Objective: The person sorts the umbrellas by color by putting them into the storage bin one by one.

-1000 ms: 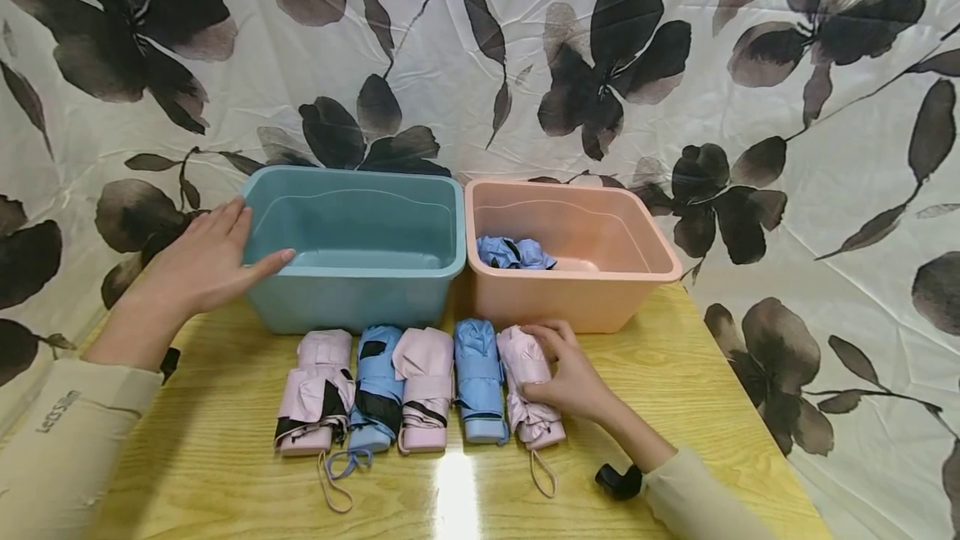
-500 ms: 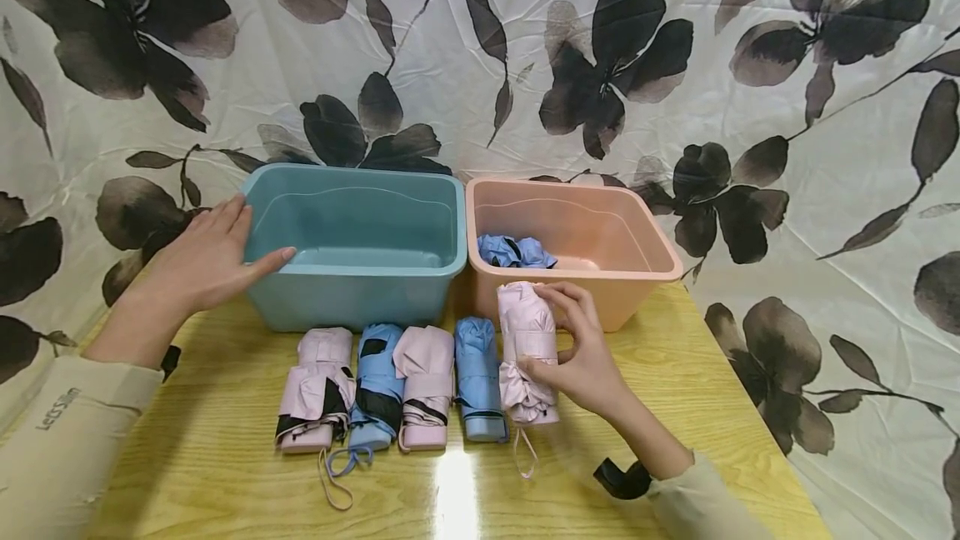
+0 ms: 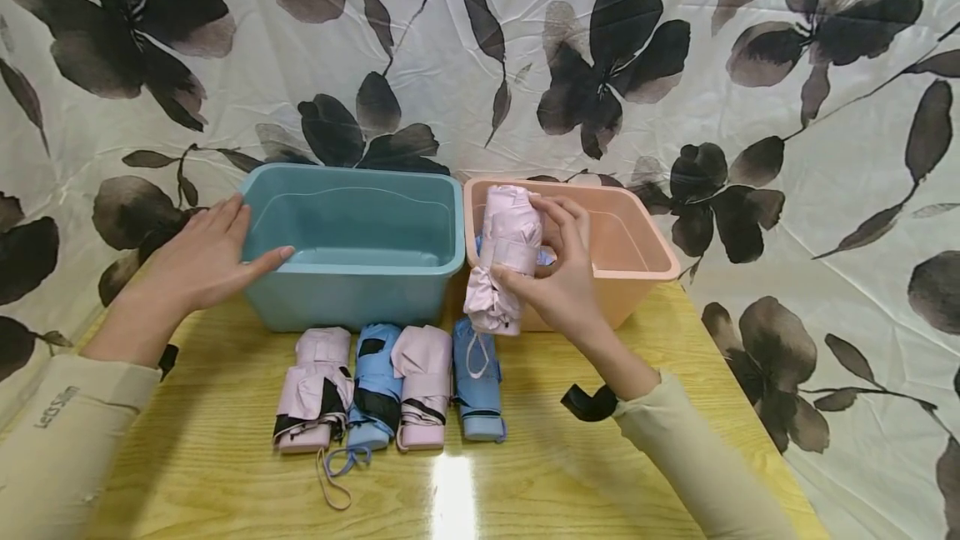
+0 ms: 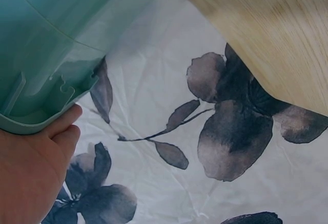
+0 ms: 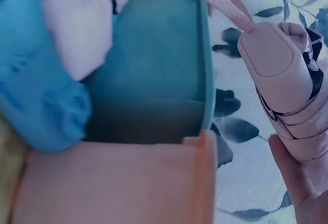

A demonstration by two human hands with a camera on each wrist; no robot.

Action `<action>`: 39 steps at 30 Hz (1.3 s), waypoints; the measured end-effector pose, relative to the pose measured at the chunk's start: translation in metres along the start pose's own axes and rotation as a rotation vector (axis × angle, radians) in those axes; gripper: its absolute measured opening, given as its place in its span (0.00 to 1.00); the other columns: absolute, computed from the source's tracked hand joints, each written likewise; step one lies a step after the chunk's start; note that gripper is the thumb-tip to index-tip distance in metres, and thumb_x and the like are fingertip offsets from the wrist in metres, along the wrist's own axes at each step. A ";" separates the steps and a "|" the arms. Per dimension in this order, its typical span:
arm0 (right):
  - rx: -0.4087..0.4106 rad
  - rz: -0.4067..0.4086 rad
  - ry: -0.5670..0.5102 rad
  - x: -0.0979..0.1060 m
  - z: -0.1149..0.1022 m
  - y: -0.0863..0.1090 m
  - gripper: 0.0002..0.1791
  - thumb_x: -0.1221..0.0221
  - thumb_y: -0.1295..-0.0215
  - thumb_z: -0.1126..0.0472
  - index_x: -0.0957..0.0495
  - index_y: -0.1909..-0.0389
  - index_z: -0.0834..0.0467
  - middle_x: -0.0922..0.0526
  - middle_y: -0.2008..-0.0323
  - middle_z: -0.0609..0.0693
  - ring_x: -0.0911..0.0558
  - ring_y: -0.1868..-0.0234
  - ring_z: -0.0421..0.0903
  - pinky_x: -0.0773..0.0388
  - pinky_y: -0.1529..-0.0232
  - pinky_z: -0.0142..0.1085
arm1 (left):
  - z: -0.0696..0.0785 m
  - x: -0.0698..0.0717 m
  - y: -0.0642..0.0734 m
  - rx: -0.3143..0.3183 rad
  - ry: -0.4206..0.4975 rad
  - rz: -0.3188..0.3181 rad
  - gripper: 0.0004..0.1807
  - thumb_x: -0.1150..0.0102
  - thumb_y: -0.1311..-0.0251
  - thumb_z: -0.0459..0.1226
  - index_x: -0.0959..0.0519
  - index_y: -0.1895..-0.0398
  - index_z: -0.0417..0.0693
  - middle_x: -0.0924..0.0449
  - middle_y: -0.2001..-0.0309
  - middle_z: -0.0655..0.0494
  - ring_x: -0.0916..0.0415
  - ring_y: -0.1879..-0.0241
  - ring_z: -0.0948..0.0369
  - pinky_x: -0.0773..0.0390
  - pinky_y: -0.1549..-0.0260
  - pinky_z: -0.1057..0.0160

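Observation:
My right hand (image 3: 564, 272) grips a folded pink umbrella (image 3: 512, 244) by its side, with the thumb across its lower part and fingers near the top. The umbrella is raised over the front rim of the orange bin (image 3: 637, 232), its wrist strap dangling. In the right wrist view the pink umbrella's (image 5: 277, 65) handle end and strap show at the upper right. Partly hidden behind it, a blue folded bundle (image 3: 546, 257) lies inside the bin. My left hand (image 3: 198, 261) rests on the left rim of the teal bin (image 3: 352, 298), fingers extended, thumb over the front edge.
Below the bins, a pink umbrella (image 3: 318, 382), a blue umbrella (image 3: 375, 386), another pink umbrella (image 3: 423, 386) and another blue umbrella (image 3: 478, 390) lie in a row on the wooden table (image 3: 300, 498). A floral cloth (image 3: 480, 48) hangs behind the bins.
The right hand has lifted the rightmost pink umbrella off the table, up and slightly left to the orange bin's rim. The left hand stays on the teal bin.

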State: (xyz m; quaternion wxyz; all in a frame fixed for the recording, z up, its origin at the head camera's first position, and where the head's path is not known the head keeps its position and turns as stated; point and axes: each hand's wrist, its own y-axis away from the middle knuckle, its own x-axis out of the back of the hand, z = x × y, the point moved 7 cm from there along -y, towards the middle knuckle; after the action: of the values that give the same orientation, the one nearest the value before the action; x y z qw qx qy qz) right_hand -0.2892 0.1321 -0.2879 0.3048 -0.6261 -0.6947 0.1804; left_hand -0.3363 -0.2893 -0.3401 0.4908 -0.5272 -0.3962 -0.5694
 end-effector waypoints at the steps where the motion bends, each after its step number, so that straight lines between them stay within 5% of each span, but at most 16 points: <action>1: 0.004 0.003 -0.001 -0.003 -0.001 -0.007 0.49 0.25 0.51 0.75 0.34 0.26 0.57 0.45 0.30 0.51 0.19 0.48 0.54 0.11 0.61 0.41 | 0.000 0.000 0.000 0.000 -0.003 -0.001 0.61 0.62 0.27 0.70 0.60 0.23 0.18 0.65 0.22 0.19 0.62 0.23 0.27 0.58 0.25 0.30; 8: 0.007 0.000 -0.053 -0.032 -0.003 -0.051 0.48 0.25 0.50 0.75 0.34 0.26 0.58 0.45 0.31 0.51 0.19 0.48 0.52 0.11 0.57 0.42 | -0.002 0.000 -0.001 0.005 -0.003 -0.010 0.62 0.63 0.27 0.70 0.60 0.23 0.18 0.66 0.22 0.20 0.62 0.22 0.27 0.59 0.25 0.30; 14: -0.010 -0.035 0.019 -0.061 0.005 -0.082 0.48 0.22 0.48 0.68 0.34 0.26 0.54 0.45 0.29 0.51 0.21 0.52 0.52 0.12 0.55 0.44 | -0.003 -0.001 0.000 0.004 0.002 -0.016 0.62 0.63 0.27 0.70 0.60 0.23 0.18 0.66 0.22 0.20 0.62 0.23 0.26 0.59 0.25 0.30; 19: -0.040 -0.053 0.090 -0.087 0.020 -0.098 0.47 0.22 0.47 0.63 0.33 0.27 0.53 0.43 0.31 0.51 0.23 0.52 0.53 0.13 0.57 0.37 | -0.003 -0.001 0.001 0.008 0.002 -0.018 0.62 0.62 0.27 0.70 0.60 0.22 0.19 0.66 0.21 0.20 0.63 0.22 0.27 0.60 0.25 0.30; 26: -0.113 -0.055 0.173 -0.120 0.046 -0.115 0.45 0.21 0.49 0.61 0.31 0.30 0.54 0.40 0.37 0.53 0.26 0.46 0.47 0.21 0.48 0.30 | -0.001 0.001 0.001 0.012 0.001 -0.005 0.61 0.62 0.28 0.70 0.59 0.22 0.19 0.65 0.21 0.21 0.61 0.22 0.27 0.59 0.25 0.31; 39: -0.319 -0.321 0.463 -0.167 0.090 -0.129 0.50 0.22 0.44 0.55 0.37 0.22 0.50 0.46 0.28 0.57 0.27 0.39 0.52 0.23 0.39 0.41 | 0.000 0.002 0.001 0.009 0.000 -0.019 0.61 0.62 0.27 0.70 0.60 0.22 0.19 0.67 0.21 0.21 0.62 0.22 0.27 0.60 0.25 0.31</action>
State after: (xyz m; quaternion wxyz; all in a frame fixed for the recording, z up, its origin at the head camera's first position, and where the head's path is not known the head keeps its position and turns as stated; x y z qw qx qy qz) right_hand -0.4409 -0.0393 -0.3071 0.3774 -0.5730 -0.7161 -0.1282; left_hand -0.3349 -0.2898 -0.3385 0.4878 -0.5212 -0.4038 -0.5721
